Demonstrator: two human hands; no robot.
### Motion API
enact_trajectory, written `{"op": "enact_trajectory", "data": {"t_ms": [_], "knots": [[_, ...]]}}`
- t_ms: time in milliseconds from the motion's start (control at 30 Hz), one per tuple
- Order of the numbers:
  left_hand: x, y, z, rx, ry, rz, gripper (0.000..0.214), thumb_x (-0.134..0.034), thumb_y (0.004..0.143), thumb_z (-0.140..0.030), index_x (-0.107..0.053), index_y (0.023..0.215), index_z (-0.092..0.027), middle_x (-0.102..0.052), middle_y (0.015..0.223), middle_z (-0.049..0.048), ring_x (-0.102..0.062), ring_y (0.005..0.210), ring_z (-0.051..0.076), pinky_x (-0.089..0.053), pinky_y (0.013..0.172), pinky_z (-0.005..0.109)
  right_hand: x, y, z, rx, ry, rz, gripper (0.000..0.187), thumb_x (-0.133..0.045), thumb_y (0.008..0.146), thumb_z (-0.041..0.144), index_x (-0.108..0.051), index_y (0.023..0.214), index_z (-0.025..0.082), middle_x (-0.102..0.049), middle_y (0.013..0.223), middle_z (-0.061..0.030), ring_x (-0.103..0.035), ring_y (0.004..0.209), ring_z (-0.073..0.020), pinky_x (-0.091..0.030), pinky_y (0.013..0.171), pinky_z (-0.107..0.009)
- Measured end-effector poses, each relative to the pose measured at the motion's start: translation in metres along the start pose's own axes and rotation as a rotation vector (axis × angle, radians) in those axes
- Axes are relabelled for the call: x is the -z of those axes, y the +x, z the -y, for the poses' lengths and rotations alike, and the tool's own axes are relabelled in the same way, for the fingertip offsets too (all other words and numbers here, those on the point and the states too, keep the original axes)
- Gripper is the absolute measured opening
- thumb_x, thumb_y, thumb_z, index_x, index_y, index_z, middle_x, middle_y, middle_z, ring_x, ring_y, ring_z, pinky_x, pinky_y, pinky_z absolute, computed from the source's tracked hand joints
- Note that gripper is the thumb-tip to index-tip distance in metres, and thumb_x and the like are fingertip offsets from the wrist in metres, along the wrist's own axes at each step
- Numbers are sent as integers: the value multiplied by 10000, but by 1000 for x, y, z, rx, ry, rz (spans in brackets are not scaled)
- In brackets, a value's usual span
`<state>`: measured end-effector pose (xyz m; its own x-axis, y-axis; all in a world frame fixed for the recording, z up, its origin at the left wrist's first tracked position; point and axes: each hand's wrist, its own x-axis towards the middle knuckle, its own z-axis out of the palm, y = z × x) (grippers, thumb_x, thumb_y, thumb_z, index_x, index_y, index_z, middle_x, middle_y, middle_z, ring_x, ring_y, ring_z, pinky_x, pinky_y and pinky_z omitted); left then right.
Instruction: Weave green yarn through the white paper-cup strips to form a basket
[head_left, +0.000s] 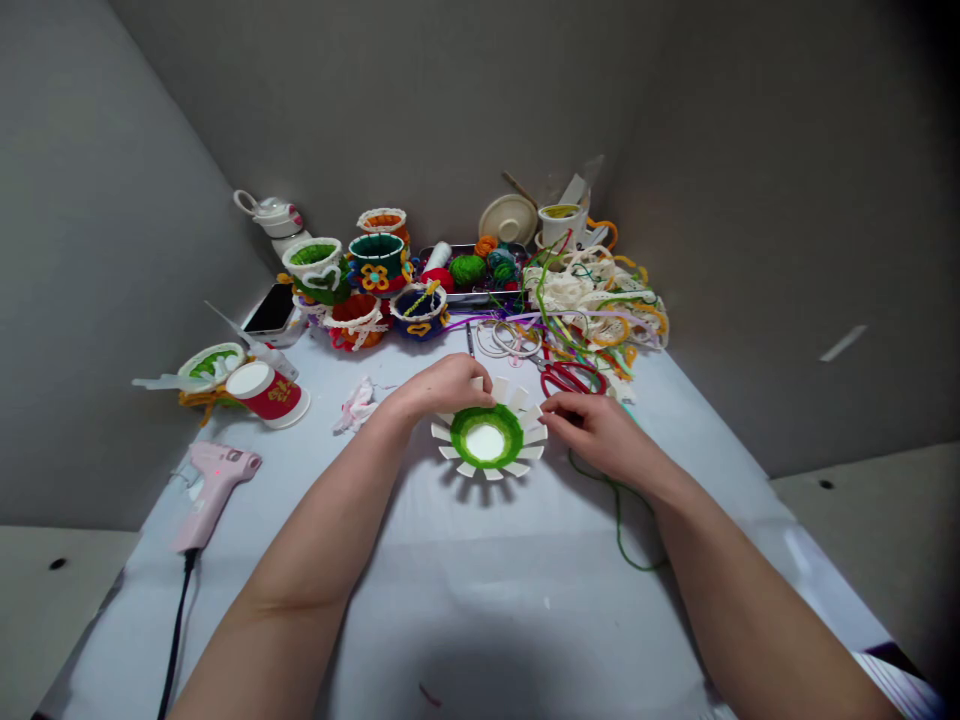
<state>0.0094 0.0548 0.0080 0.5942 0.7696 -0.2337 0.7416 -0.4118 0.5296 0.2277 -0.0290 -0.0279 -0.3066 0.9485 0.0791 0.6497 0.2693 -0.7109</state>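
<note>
A paper cup (508, 443) with its wall cut into white strips that splay outward stands mid-table; green yarn is woven round its inside, and the white bottom shows. My left hand (448, 385) is closed on the cup's far left edge, fingers over the strips. My right hand (596, 428) is at the cup's right side, its thumb and fingers pinched together by a strip. From under that hand a green yarn strand (619, 520) trails down onto the table. Whether the fingertips grip the yarn or the strip is partly hidden.
Red-handled scissors (574, 379) lie just beyond my right hand, before a tangle of yarn (589, 285). Several decorated cups (377, 262) stand at the back. On the left are a pink glue gun (217, 490), a red-and-white paper cup (268, 394) and a phone (271, 309).
</note>
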Motion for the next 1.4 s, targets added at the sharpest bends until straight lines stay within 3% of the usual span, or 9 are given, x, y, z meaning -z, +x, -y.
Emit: {"op": "enact_trajectory", "data": {"t_ms": [167, 300, 500, 633, 767, 867, 1133, 1300, 1400], "knots": [[0, 0, -2, 18, -11, 0, 236, -616, 683, -339, -713, 800, -159, -653, 711, 15, -546, 672, 140, -367, 599, 232, 8, -3, 5, -46, 146, -161, 270, -538, 850, 399, -641, 781, 159, -602, 686, -18, -477, 588, -113, -375, 537, -224], [-1, 0, -3, 21, -20, 3, 232, -611, 686, -338, -711, 796, -161, -658, 726, 18, -551, 680, 141, -370, 601, 231, 5, -5, 12, -21, 207, -213, 247, -553, 852, 389, -628, 790, 162, -595, 700, -17, -483, 603, -112, -389, 547, -222], [-1, 0, 0, 16, -18, -3, 234, -612, 691, -340, -712, 800, -159, -649, 740, 18, -539, 673, 135, -370, 610, 235, 8, -8, 14, 92, 115, -128, 154, -531, 846, 269, -640, 795, 173, -614, 724, -13, -495, 628, -110, -383, 568, -215], [0, 0, 2, 16, -14, -21, 225, -611, 692, -345, -706, 781, -162, -617, 705, 8, -516, 653, 127, -356, 595, 233, 9, -6, 4, 14, 63, -109, 139, -513, 808, 233, -626, 758, 168, -591, 661, -1, -475, 585, -106, -366, 540, -213], [0, 1, 5, 36, -30, -40, 219, -610, 689, -343, -697, 780, -165, -570, 663, -8, -497, 634, 122, -349, 581, 230, 2, -3, -3, -36, -41, 69, 165, -494, 791, 235, -619, 704, 172, -524, 537, 25, -421, 500, -96, -307, 487, -214], [0, 1, 5, 46, -33, -31, 207, -607, 690, -333, -686, 784, -165, -592, 689, -3, -516, 650, 129, -357, 585, 231, -5, -2, -3, -15, -121, 150, 185, -484, 797, 229, -629, 695, 175, -558, 544, 12, -447, 499, -105, -291, 488, -221], [14, -11, 9, -64, -58, 223, 304, -580, 712, -279, -642, 991, -174, -685, 933, 37, -602, 777, 149, -414, 650, 214, -16, 1, -2, -28, -141, 93, 121, -540, 763, 189, -659, 746, 189, -704, 725, -49, -594, 637, -168, -360, 577, -233], [12, -10, 0, -153, -96, 86, 583, -647, 705, -392, -561, 1237, -170, -637, 1157, 75, -584, 969, 182, -430, 781, 231, -20, 1, -2, -50, -148, 96, 93, -534, 757, 183, -614, 709, 180, -691, 702, -42, -606, 631, -168, -343, 558, -227], [0, -2, -4, -216, -153, 18, 510, -637, 717, -370, -611, 1183, -166, -669, 1061, 56, -591, 908, 167, -433, 780, 238, -22, 2, -2, -49, -159, 93, 97, -527, 756, 185, -592, 685, 176, -690, 700, -42, -610, 635, -170, -336, 561, -227]]}}
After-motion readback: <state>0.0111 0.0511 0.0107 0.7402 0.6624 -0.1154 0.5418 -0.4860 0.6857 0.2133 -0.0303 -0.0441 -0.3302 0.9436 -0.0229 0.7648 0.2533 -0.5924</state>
